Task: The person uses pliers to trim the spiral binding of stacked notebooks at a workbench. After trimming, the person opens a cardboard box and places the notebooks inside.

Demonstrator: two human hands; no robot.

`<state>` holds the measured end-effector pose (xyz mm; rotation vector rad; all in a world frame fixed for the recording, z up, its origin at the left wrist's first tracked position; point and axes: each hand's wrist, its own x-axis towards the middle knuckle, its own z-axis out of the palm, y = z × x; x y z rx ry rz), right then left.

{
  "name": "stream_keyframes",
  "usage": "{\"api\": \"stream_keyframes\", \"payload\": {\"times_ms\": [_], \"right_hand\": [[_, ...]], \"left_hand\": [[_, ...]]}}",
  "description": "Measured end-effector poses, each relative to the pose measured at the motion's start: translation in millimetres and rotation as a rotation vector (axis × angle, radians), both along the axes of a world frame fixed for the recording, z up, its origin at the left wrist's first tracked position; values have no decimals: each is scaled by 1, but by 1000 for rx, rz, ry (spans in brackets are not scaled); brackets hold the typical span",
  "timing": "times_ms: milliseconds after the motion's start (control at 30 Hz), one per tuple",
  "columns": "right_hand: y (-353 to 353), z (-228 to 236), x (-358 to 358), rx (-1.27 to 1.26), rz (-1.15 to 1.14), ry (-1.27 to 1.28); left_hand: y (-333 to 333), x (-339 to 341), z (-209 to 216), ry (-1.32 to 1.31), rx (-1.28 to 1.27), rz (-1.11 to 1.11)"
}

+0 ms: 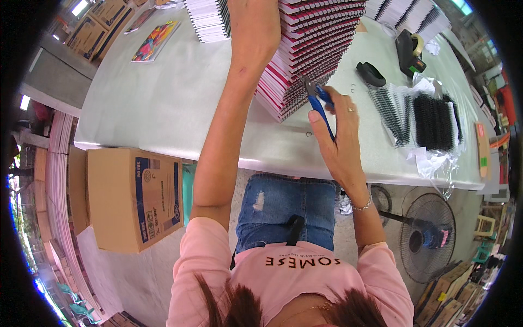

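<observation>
In my right hand point(344, 122) is a pair of blue-handled wire cutters point(318, 109), my fingers and thumb around its handles. The metal jaws touch the black wire binding along the edge of a tall stack of spiral-bound notebooks point(278, 90) with white and pinkish-red pages. Against the left side of that stack is my left hand point(253, 30), its fingers beyond the top edge of the picture. Small wire offcuts point(309, 133) lie on the table near the cutters.
On the silvery table point(158, 103) are another bound stack point(207, 19), a colourful booklet point(155, 41), black wire binding coils point(433, 121), a black curved piece point(370, 73) and a tape dispenser point(407, 52). A cardboard box point(117, 199) stands left; a fan point(427, 234) is at right.
</observation>
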<state>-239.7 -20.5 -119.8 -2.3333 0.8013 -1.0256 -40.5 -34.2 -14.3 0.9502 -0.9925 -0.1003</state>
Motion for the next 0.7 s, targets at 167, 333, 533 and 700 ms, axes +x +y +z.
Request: {"api": "stream_keyframes", "payload": {"times_ms": [167, 333, 533, 700], "right_hand": [[0, -12, 0, -113, -75, 44], [0, -7, 3, -141, -75, 92], [0, -11, 4, 372, 100, -133], [-8, 10, -9, 771, 263, -81]], "left_hand": [[0, 1, -2, 3, -8, -39], [1, 1, -3, -29, -19, -8], [0, 1, -2, -35, -1, -12], [4, -3, -1, -29, -34, -57]]}}
